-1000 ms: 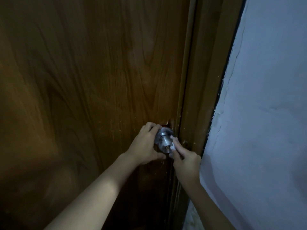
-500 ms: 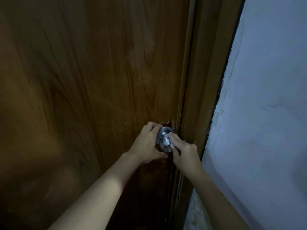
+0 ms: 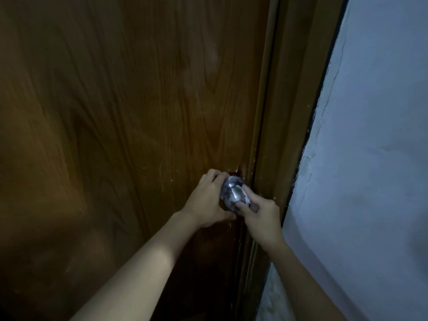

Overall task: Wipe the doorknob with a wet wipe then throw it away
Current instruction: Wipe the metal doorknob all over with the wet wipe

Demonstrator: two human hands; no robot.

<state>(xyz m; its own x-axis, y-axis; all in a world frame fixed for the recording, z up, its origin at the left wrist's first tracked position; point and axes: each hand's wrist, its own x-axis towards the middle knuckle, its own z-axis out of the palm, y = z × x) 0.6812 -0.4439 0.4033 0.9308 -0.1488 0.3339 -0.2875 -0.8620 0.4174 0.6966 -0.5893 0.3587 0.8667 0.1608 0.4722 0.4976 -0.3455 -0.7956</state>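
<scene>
Left hand [image 3: 206, 200] wraps knob [image 3: 232, 192] from left side, holding it. Right hand [image 3: 260, 212] pinches wipe [image 3: 247, 200] against knob front, fingers closed. Door [image 3: 129, 126] behind both hands.

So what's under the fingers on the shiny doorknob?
A bit of white wet wipe peeks out under the right hand, pressed on the doorknob. The rest is covered. The left hand hides the knob's left side.

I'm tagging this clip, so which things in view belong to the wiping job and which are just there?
Part of the job:
- doorknob
- wet wipe, pinched in the right hand
- left hand, gripping the knob

Just there:
- wooden door
- door frame
- cracked wall
</scene>
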